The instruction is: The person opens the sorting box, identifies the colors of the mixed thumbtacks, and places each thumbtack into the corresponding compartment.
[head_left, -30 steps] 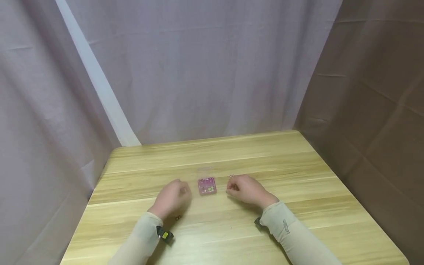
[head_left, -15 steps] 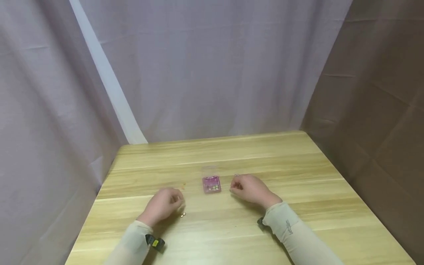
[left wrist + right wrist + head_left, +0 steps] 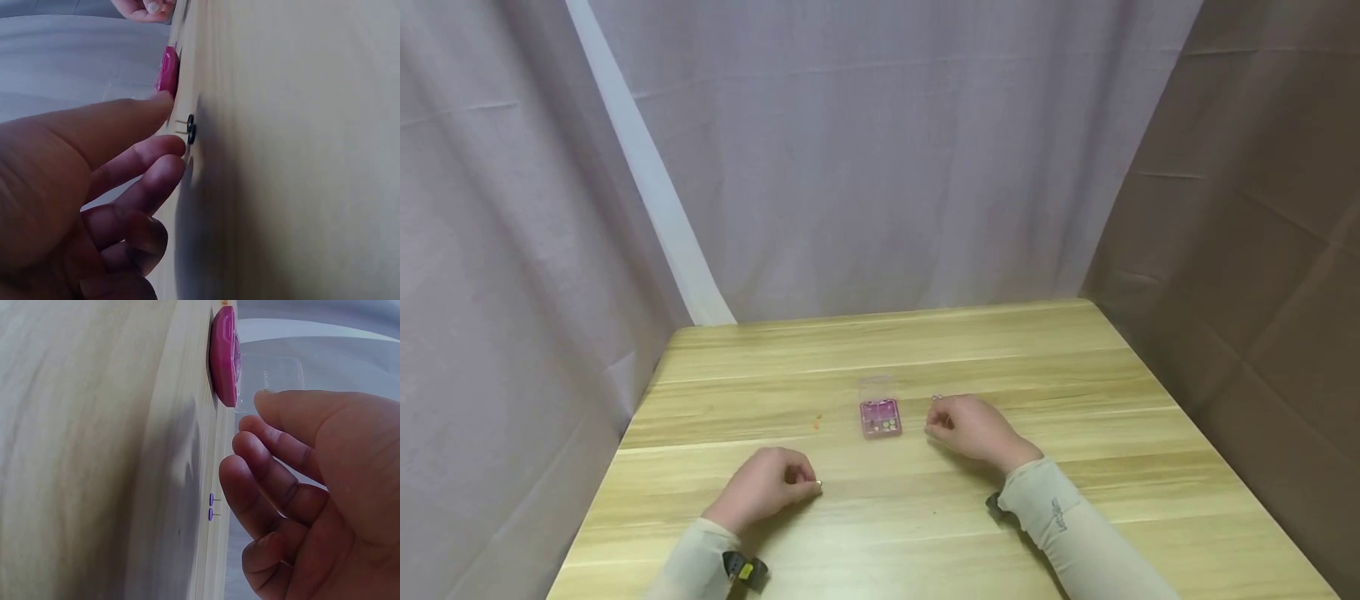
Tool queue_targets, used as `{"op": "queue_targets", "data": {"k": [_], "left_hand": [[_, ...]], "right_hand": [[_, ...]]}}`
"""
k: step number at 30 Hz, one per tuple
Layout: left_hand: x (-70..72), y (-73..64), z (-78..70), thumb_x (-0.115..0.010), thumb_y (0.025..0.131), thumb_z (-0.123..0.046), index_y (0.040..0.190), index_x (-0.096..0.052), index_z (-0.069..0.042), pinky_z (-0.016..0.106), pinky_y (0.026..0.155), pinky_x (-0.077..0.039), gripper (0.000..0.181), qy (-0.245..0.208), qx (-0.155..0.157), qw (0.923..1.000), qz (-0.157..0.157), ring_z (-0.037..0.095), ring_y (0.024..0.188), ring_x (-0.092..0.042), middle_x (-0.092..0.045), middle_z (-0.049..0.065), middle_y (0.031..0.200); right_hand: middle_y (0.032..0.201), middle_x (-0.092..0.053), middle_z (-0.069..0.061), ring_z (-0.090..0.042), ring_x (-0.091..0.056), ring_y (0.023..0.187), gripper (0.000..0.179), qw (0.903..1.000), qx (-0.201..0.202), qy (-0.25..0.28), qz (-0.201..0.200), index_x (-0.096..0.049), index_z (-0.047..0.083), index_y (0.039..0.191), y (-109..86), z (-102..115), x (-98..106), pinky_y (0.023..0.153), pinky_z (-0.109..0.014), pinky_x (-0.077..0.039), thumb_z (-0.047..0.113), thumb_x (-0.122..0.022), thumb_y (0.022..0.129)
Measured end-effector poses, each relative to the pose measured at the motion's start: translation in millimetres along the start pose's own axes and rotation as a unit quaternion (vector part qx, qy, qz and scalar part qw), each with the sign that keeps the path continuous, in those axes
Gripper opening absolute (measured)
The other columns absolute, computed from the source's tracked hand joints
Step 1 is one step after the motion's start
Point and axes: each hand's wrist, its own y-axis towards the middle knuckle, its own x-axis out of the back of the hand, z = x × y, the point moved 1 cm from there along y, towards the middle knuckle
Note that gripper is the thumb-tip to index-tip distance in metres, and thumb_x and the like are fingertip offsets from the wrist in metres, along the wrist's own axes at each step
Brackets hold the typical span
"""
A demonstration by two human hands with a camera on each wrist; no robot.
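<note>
My left hand [image 3: 765, 486] curves, thumb and fingers parted, just beside two studs [image 3: 191, 134] standing posts-up on the worktop [image 3: 300, 150]; I'd best pinch a post lightly. My right hand [image 3: 976, 431], near the box [image 3: 882, 433], holds nothing.

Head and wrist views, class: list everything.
square plastic box: one, pink, central
plastic lid: one, clear, behind box
tiny round pieces: several, some greenish, inside
round studs: two, dark, front left
stemmed studs: two, violet, right
small flecks: two, orange, left
wooden table: one, yellowish, beneath
fabric drapes: several, grey, brown, around
strip: one, white, back left
sleeves: two, cream, forearms
wristbands: two, black, wrists
left hand: one, bare, near studs
right hand: one, bare, near studs
</note>
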Motion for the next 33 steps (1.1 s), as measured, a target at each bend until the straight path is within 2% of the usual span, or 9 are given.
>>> {"op": "queue_targets", "data": {"k": [5, 15, 21, 27, 33], "left_hand": [[-4.1, 0.5, 1.8, -0.087, 0.096, -0.027, 0.085, -0.075, -0.03, 0.028, 0.069, -0.05, 0.016, 0.006, -0.008, 1.0, -0.003, 0.002, 0.07, -0.058, -0.063, -0.022, 0.074], [-3.0, 2.4, 2.2, -0.084, 0.099, -0.022, 0.085, -0.077, -0.028, 0.03, 0.074, -0.053, 0.016, 0.016, -0.009, 0.9997, -0.014, 0.001, 0.074, -0.059, -0.067, -0.021, 0.079], [-3.0, 8.4, 5.1, -0.082, 0.099, -0.018, 0.086, -0.075, -0.028, 0.032, 0.074, -0.054, 0.018, 0.024, 0.002, 0.9993, -0.03, 0.003, 0.075, -0.059, -0.066, -0.02, 0.079], [-2.3, 19.1, 6.2, -0.079, 0.099, -0.013, 0.085, -0.073, -0.025, 0.036, 0.077, -0.055, 0.02, 0.022, 0.013, 0.9991, -0.035, 0.007, 0.078, -0.06, -0.066, -0.017, 0.082], [-0.9, 40.1, -1.0, -0.073, 0.096, -0.007, 0.077, -0.066, -0.023, 0.032, 0.067, -0.051, 0.026, 0.021, 0.004, 0.999, -0.039, 0.01, 0.067, -0.055, -0.059, -0.012, 0.073]], "right_hand": [[0.08, -0.065, 0.019, -0.004, -0.06, 0.075, 0.013, 1.0, 0.002, -0.001, 0.0, -0.074, 0.028, 0.091, 0.1, 1.2, 0.2, 0.078, -0.034, -0.057, 0.025, -0.081, 0.101], [0.08, -0.065, 0.02, -0.003, -0.063, 0.08, 0.014, 1.0, 0.006, 0.002, -0.007, -0.074, 0.029, 0.09, -0.9, -1.4, -0.5, 0.08, -0.035, -0.058, 0.023, -0.082, 0.1], [0.079, -0.064, 0.02, -0.004, -0.061, 0.075, 0.015, 1.0, 0.004, 0.001, -0.008, -0.073, 0.03, 0.09, -1.3, -0.8, 0.1, 0.077, -0.033, -0.057, 0.023, -0.082, 0.1], [0.078, -0.063, 0.02, -0.003, -0.063, 0.08, 0.017, 1.0, 0.006, 0.004, -0.006, -0.072, 0.03, 0.089, -1.6, -1.5, -0.5, 0.076, -0.032, -0.056, 0.023, -0.081, 0.1], [0.079, -0.064, 0.02, -0.004, -0.061, 0.077, 0.016, 0.9999, 0.004, 0.007, -0.006, -0.072, 0.03, 0.089, -3.2, -1.2, 0.5, 0.076, -0.032, -0.056, 0.022, -0.081, 0.1]]}}
